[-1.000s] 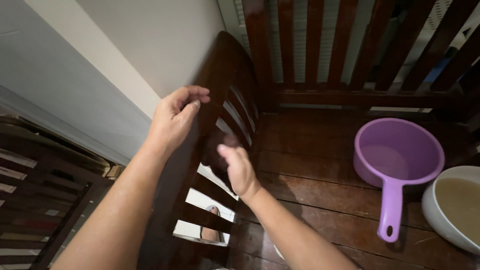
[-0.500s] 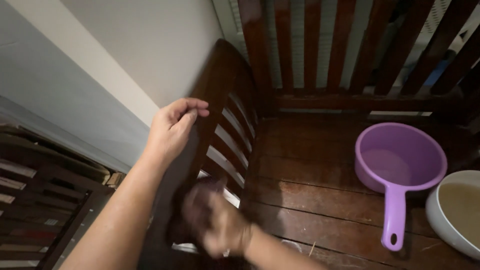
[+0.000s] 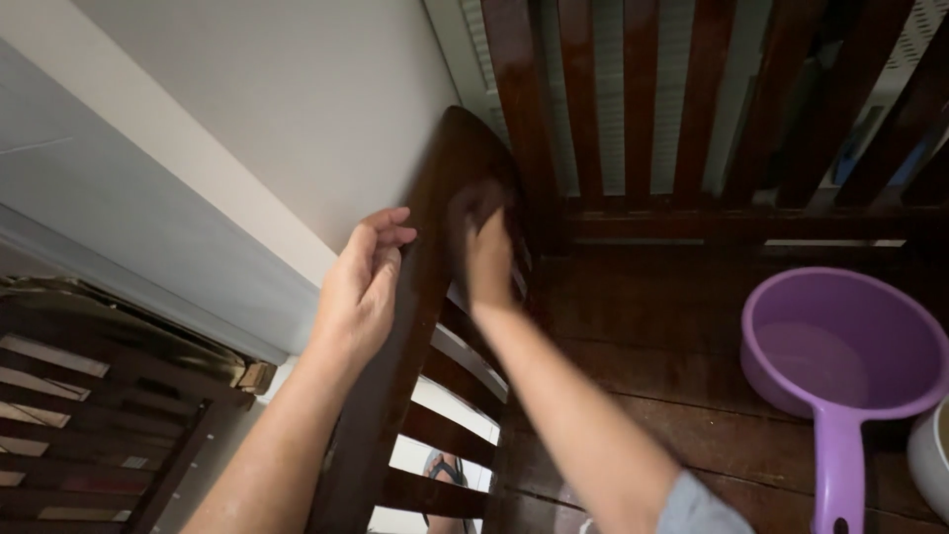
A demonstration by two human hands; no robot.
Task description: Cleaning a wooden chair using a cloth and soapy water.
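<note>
Landmark: the dark wooden armrest (image 3: 415,326), a curved, slatted side panel of a bench, running from the lower edge of the view up to the backrest.

1. Left hand (image 3: 361,292): positioned on the outer side of the armrest, toward the wall. Fingers curled and held together, their tips at the armrest's top rail.
2. Right hand (image 3: 487,259): positioned on the inner side of the armrest, near its upper end. The hand is motion-blurred and lies against the wood; whether the fingers are spread or closed cannot be told, nor whether it holds anything.
3. Bench seat (image 3: 643,346): dark planks, adjoining the armrest on its inner side.
4. Purple dipper (image 3: 840,346): a round scoop with a long handle, standing on the seat well apart from the armrest.
5. White bowl (image 3: 929,455): just beside the dipper's handle, farthest from the armrest, cut by the frame edge.
6. Backrest (image 3: 633,109): vertical slats, meeting the armrest's upper end.
7. Wall (image 3: 277,109): pale, beyond the armrest's outer side.
</note>
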